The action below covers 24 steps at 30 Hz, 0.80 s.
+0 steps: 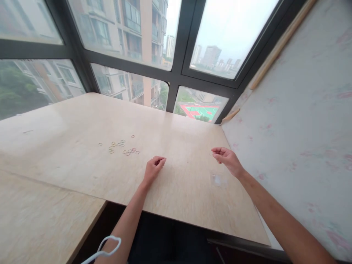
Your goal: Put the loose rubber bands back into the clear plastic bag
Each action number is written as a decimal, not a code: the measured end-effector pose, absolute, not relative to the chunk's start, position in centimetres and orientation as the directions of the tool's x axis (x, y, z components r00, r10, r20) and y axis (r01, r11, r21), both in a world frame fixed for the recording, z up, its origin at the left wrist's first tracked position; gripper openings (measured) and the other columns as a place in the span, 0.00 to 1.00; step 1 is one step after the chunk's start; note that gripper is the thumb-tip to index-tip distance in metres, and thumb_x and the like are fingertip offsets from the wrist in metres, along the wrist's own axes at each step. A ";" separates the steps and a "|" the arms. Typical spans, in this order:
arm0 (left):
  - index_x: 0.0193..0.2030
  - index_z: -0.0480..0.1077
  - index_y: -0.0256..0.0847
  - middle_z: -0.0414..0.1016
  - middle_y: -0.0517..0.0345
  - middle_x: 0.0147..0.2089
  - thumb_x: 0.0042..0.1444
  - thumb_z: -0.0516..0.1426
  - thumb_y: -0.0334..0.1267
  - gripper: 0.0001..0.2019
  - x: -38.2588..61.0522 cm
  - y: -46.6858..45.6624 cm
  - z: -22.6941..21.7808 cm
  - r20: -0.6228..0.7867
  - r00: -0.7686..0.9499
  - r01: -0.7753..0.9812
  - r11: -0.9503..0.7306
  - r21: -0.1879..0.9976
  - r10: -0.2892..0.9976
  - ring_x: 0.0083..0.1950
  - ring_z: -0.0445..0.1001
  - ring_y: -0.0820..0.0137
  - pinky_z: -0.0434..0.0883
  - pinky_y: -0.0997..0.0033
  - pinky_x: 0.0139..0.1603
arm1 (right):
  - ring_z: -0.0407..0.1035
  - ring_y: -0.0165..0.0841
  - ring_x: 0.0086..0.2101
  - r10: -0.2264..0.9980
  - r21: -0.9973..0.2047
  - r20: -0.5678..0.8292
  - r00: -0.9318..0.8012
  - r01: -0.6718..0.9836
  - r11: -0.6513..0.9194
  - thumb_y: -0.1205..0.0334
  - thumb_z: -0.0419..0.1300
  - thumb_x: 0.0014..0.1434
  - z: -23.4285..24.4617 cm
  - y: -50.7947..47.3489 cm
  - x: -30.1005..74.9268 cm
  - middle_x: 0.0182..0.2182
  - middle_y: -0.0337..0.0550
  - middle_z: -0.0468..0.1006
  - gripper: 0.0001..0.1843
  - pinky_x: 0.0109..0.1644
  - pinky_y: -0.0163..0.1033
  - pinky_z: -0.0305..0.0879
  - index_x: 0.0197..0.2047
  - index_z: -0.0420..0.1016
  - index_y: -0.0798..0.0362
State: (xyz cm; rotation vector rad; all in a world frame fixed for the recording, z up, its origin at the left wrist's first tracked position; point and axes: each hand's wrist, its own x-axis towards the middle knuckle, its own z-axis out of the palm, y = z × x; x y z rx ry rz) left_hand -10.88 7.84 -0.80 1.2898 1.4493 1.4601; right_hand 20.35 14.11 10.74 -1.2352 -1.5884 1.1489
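Note:
My left hand (154,169) rests low over the middle of the table, its fingers curled in and the thumb against them; whatever may be inside is hidden. Further right, my right hand (226,160) is closed in a pinch, thumb against fingers. A faint, thin mark shows beside its fingertips, too small to name. Just below that hand lies a small clear plastic packet (218,180) with a whitish patch. To the left of my left hand, several small thin rings (121,143) in pale, yellowish and pinkish colours lie loosely scattered.
The pale table (176,198) reaches back to dark-framed windows (176,73). A flower-patterned wall (297,121) bounds it on the right. At front left stands a lower-lying board (41,216). A white cord loop (110,245) hangs near my left forearm.

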 end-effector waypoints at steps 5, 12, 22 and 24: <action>0.36 0.74 0.38 0.75 0.57 0.30 0.54 0.58 0.46 0.13 -10.9 7.8 -0.4 0.144 -0.277 0.148 -0.106 0.983 0.950 0.30 0.73 0.70 0.70 0.73 0.31 | 0.62 0.27 0.24 0.981 -0.913 0.188 -0.048 0.360 0.192 0.51 0.66 0.47 10.3 13.2 24.6 0.29 0.40 0.72 0.20 0.23 0.32 0.59 0.40 0.74 0.56; 0.36 0.75 0.37 0.76 0.55 0.31 0.53 0.59 0.47 0.14 -10.9 7.6 -0.1 0.135 -0.295 0.151 -0.094 0.984 0.946 0.31 0.73 0.70 0.70 0.73 0.32 | 0.53 0.26 0.19 0.952 -0.741 0.288 -0.105 0.605 0.291 0.54 0.59 0.54 6.5 10.7 25.9 0.20 0.33 0.65 0.15 0.23 0.33 0.55 0.40 0.75 0.56; 0.36 0.75 0.37 0.76 0.55 0.31 0.53 0.59 0.47 0.14 -10.8 7.5 0.1 0.129 -0.310 0.124 -0.095 0.988 0.942 0.31 0.73 0.69 0.70 0.72 0.32 | 0.57 0.28 0.20 0.920 -0.648 0.374 -0.116 0.677 0.349 0.55 0.57 0.58 5.1 8.6 26.4 0.21 0.36 0.69 0.15 0.26 0.34 0.59 0.40 0.77 0.56; 0.36 0.75 0.37 0.75 0.55 0.30 0.53 0.60 0.47 0.13 -10.8 7.5 -0.1 0.125 -0.312 0.118 -0.093 0.989 0.942 0.31 0.73 0.70 0.70 0.72 0.32 | 0.59 0.28 0.21 0.908 -0.636 0.392 -0.149 0.670 0.384 0.55 0.56 0.59 4.8 7.6 26.1 0.24 0.39 0.72 0.13 0.28 0.35 0.61 0.40 0.77 0.54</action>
